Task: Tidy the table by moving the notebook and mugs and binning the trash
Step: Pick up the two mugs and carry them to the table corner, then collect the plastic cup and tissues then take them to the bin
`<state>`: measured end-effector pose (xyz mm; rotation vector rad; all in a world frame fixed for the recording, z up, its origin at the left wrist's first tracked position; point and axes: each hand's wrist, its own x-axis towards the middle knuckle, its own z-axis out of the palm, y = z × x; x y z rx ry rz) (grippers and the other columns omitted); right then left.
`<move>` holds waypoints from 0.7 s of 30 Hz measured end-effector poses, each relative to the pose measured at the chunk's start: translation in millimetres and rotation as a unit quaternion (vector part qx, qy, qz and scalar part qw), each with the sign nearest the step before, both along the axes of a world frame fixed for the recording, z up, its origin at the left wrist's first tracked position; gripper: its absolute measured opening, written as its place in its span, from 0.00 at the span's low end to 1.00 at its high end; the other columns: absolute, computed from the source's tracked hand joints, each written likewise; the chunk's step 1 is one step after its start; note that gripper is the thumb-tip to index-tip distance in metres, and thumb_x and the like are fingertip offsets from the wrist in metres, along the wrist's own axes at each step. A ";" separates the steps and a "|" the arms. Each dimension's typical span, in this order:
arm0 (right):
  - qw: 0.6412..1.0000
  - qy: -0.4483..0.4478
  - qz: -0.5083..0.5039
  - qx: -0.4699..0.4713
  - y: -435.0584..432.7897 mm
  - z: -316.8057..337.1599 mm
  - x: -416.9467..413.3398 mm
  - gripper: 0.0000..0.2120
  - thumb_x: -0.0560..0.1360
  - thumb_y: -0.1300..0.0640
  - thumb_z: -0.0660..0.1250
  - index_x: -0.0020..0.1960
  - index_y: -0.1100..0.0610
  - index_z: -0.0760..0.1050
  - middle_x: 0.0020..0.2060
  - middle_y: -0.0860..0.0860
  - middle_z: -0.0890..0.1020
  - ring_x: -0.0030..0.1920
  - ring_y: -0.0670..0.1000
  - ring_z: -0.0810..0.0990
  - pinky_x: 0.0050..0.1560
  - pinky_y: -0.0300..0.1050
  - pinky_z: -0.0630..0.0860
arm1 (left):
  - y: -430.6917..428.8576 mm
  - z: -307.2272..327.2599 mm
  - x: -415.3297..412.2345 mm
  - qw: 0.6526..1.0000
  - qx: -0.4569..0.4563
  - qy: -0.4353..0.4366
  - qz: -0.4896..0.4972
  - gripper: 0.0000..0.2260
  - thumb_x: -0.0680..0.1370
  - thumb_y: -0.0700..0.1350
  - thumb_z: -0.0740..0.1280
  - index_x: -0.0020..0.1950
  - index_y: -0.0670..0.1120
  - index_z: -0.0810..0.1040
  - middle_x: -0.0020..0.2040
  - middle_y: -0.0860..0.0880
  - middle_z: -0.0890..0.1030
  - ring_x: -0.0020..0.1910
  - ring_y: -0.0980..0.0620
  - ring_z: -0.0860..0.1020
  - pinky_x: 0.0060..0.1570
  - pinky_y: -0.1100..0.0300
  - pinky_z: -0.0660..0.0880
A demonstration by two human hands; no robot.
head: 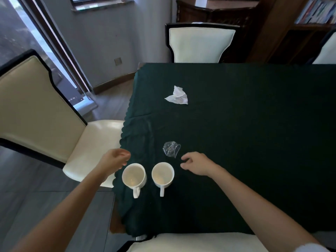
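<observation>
Two white mugs stand side by side near the left edge of the dark green tablecloth [254, 124], handles pointing toward me: the left mug [134, 176] and the right mug [163, 174]. Both look empty. A crumpled clear plastic wrapper [171, 149] lies just beyond the right mug. Farther back lies a crumpled white tissue [177, 96]. My left hand [116, 160] hovers above and left of the left mug, fingers loosely curled, holding nothing. My right hand [197, 164] hovers right of the right mug, close to the wrapper, fingers apart and empty. No notebook is in view.
A cream chair [45, 110] stands at the table's left side, another cream chair [201, 44] at the far end, and a third chair seat [200, 242] right below me. A bookshelf [316, 13] and a dark wooden cabinet [218, 11] stand behind.
</observation>
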<state>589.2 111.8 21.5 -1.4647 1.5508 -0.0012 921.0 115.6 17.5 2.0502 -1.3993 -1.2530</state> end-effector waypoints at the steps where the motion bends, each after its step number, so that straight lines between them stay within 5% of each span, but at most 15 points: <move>1: 1.000 -0.012 -0.018 -0.004 -7.7 -1.8 -4.2 0.24 0.79 0.50 0.69 0.74 0.52 0.72 0.59 0.50 0.84 0.59 0.48 0.80 0.59 0.43 0.74 | -8.6 3.0 -14.0 1.000 -0.010 -0.002 -0.007 0.07 0.81 0.42 0.69 0.58 0.43 0.83 0.53 0.43 0.86 0.44 0.45 0.84 0.51 0.49 0.81; 5: 0.999 -0.015 -0.036 -0.024 -32.3 -13.7 -12.5 0.34 0.78 0.49 0.70 0.80 0.49 0.60 0.70 0.54 0.76 0.67 0.53 0.77 0.63 0.47 0.73 | -35.4 2.7 -72.0 0.999 -0.022 -0.013 -0.034 0.13 0.81 0.44 0.70 0.65 0.44 0.81 0.53 0.44 0.86 0.49 0.45 0.85 0.53 0.51 0.82; 10: 1.000 0.005 -0.002 -0.031 -53.7 -37.3 -5.8 0.46 0.75 0.46 0.74 0.83 0.49 0.48 0.77 0.58 0.64 0.75 0.59 0.66 0.72 0.54 0.68 | -50.4 -13.4 -127.2 0.993 0.019 -0.061 -0.095 0.22 0.80 0.47 0.71 0.73 0.43 0.76 0.67 0.45 0.83 0.66 0.46 0.81 0.70 0.52 0.73; 16: 1.000 -0.013 -0.007 -0.026 -66.1 -72.3 3.8 0.54 0.73 0.45 0.76 0.83 0.46 0.40 0.79 0.58 0.57 0.78 0.60 0.61 0.76 0.57 0.63 | -60.4 -32.1 -151.1 0.984 0.055 -0.106 -0.133 0.27 0.78 0.48 0.73 0.76 0.46 0.72 0.68 0.45 0.81 0.61 0.46 0.82 0.62 0.54 0.77; 21: 0.998 -0.020 -0.002 -0.060 -70.7 -90.8 9.0 0.57 0.70 0.43 0.78 0.83 0.48 0.42 0.76 0.56 0.61 0.76 0.58 0.61 0.75 0.56 0.63 | -61.6 -41.3 -161.4 0.982 0.054 -0.111 -0.139 0.30 0.77 0.43 0.73 0.78 0.47 0.70 0.69 0.46 0.81 0.63 0.46 0.80 0.59 0.60 0.75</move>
